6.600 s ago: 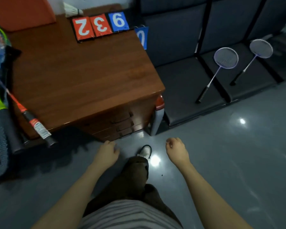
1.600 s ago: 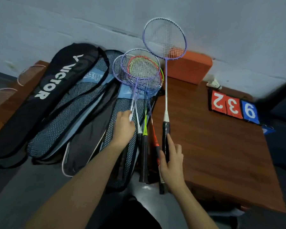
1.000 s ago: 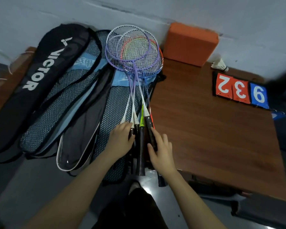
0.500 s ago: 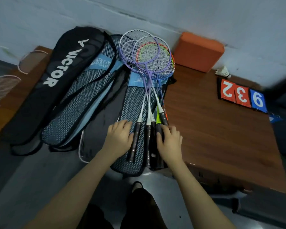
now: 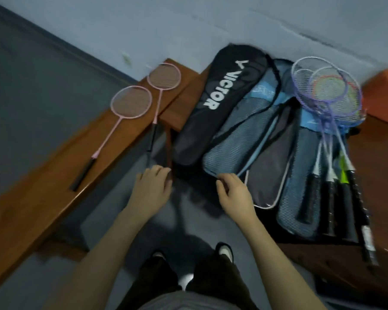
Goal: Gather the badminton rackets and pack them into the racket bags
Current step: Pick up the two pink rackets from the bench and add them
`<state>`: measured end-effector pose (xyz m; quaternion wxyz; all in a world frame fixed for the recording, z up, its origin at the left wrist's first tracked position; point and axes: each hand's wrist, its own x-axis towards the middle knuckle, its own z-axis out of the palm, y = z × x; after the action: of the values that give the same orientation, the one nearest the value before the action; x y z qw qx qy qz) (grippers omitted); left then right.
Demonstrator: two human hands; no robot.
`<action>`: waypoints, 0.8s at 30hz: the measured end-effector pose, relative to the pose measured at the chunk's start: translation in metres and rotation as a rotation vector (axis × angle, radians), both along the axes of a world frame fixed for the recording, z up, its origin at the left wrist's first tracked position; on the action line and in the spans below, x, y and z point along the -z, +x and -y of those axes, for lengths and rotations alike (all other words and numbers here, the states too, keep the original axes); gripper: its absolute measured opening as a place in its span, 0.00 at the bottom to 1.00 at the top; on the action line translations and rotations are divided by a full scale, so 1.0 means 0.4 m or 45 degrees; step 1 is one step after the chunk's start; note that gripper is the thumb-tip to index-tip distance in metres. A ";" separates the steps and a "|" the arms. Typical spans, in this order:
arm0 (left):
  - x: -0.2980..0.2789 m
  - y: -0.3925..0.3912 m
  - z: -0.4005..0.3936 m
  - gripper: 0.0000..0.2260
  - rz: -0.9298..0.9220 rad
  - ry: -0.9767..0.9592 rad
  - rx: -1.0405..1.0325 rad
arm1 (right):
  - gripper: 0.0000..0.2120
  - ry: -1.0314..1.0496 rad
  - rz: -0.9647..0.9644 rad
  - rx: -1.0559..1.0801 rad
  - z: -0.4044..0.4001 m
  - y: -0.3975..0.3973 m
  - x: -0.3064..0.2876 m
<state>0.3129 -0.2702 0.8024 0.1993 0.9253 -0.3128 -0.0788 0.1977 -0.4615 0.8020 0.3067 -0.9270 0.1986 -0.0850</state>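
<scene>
Rackets [image 5: 329,139] with purple frames lie bundled at our three o'clock, heads fanned against the wall end and black handles pointing back toward us, resting on top of a blue mesh racket bag [image 5: 300,198] at the edge of the brown desk [image 5: 376,166]. Beside them toward twelve o'clock, more bags overlap in a heap: a black VICTOR bag [image 5: 215,108], a second blue mesh bag [image 5: 240,135] and a dark bag with a pale rim [image 5: 269,175] between the mesh ones. At ten o'clock two pink rackets [image 5: 130,104] lie side by side on a lower wooden bench [image 5: 43,193], heads toward the wall; the nearer one's handle lies on the wood, the farther one's handle overhangs the bench edge.

We hold both hands out over the grey floor [image 5: 31,86], empty. Our left hand [image 5: 151,189] reaches toward eleven o'clock, its grip loosely spread, fingertips close to a thin reddish shaft [image 5: 169,148] that stands by the bench; we cannot tell whether they touch it. Our right hand [image 5: 234,193] sits at one o'clock, its grip lightly curled around nothing, fingertips just beside the near end of the second blue mesh bag. An orange block [image 5: 383,97] shows at two o'clock against the wall. Our dark trousers and shoes [image 5: 224,253] appear at six o'clock.
</scene>
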 end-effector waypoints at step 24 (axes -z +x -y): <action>0.303 0.626 -0.425 0.11 -0.680 0.352 -0.657 | 0.16 0.438 -0.750 -0.247 -0.345 0.876 0.298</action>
<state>0.5633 -0.1003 0.6811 0.1605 0.9385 0.0064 -0.3056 0.5480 -0.3237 0.6829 0.3945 -0.8610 0.2009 0.2503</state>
